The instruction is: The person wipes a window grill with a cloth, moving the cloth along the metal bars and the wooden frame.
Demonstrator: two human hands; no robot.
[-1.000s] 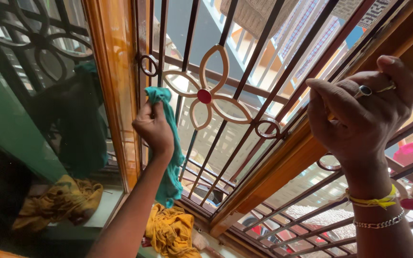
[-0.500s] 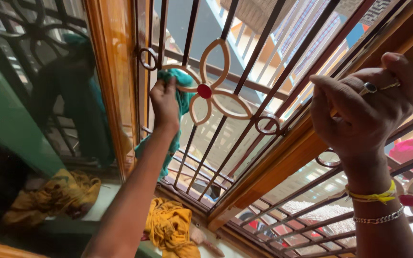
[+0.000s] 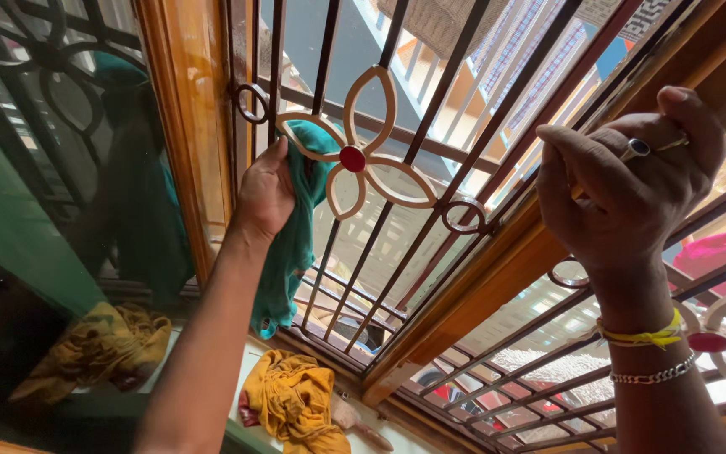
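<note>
teal cloth [image 3: 294, 219] is clutched in the left hand [image 3: 266, 192] against the window grille [image 3: 355, 160]; right hand [image 3: 628, 189] is clenched on the wooden frame [image 3: 497, 286]. cloth could be snagged on the petal scrollwork.

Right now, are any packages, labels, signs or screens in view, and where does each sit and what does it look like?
None in view: no package, label, sign or screen.
Left hand: presses a teal cloth against the grille, brown bars with a cream flower and red centre.
Right hand: grips the wooden frame between the panes.
Yellow cloth: crumpled on the sill below.
</note>
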